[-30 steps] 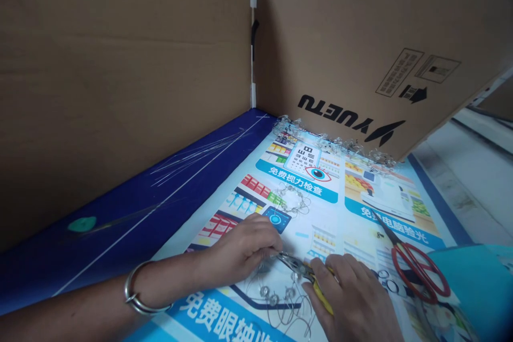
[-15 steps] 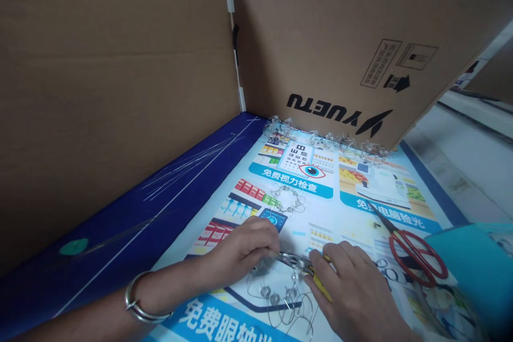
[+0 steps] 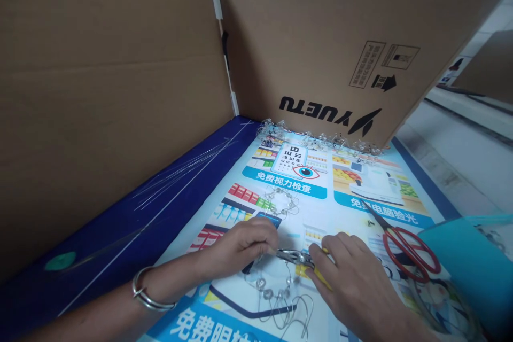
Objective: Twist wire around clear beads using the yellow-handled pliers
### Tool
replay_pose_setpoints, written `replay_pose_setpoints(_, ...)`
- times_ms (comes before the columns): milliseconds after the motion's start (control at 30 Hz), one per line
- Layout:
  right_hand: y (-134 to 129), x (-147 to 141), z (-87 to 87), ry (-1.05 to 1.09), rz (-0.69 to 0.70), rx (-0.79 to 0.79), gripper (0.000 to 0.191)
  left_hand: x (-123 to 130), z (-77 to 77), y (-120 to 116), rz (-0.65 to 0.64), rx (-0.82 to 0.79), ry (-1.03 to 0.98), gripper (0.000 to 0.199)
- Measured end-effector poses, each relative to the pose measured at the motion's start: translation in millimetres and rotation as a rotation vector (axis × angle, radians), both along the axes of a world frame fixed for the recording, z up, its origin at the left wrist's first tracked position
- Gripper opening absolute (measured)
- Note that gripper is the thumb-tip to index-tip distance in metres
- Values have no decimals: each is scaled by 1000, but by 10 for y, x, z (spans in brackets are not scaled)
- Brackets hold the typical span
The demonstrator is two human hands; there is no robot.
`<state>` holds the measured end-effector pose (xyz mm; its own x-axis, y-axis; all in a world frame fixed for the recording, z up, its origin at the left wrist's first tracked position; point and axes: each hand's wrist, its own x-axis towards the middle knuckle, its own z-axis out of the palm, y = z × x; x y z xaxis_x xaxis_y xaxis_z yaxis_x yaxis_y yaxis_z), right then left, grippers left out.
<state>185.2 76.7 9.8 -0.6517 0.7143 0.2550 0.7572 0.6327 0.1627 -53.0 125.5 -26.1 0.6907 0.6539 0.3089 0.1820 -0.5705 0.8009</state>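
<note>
My right hand [image 3: 348, 275] is closed round the yellow handles of a pair of pliers [image 3: 295, 257], whose metal jaws point left. At the jaw tips, my left hand [image 3: 256, 243] pinches the end of a clear-beaded wire piece [image 3: 268, 294]. Its round beads and loose thin wire loops hang below the pliers over the printed sheet. What exactly lies between my left fingertips is hidden. Just beyond my left hand lies a beaded wire ring [image 3: 280, 202], flat on the sheet.
Red-handled scissors [image 3: 412, 252] lie at the right, beside a teal item [image 3: 460, 256]. Several beaded wire pieces [image 3: 320, 141] line the foot of the cardboard wall [image 3: 312, 37]. Thin wire strands [image 3: 180, 171] and a green piece [image 3: 60, 261] rest on the blue left strip.
The view has turned slightly, so the surroundings sit a little further left. Both hands keep their hold at nearly the same place, with the hanging beads shifted slightly.
</note>
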Motion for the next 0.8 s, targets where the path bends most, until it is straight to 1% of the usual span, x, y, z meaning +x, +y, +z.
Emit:
replay_pose_setpoints(133,10,25,14,-25,8,19,17,10,3,14,-11,-5,-16,14)
replay_pose_setpoints(367,15,80,27,-64,38,1,18,12,34,45,-92,-3,-23,17)
replay_pose_setpoints(500,20,79,33,-86,29,25,20,17,42,54,-74,15,-4,18)
replay_pose_setpoints(633,9,65,41,-102,31,45,17,13,32,43,-73,30,-9,19)
replay_pose_setpoints(733,2,63,29,-85,40,56,16,3,20,34,-80,36,-18,20)
replay_pose_setpoints(800,4,64,14,-60,34,36,15,-1,23,29,-83,40,-11,21)
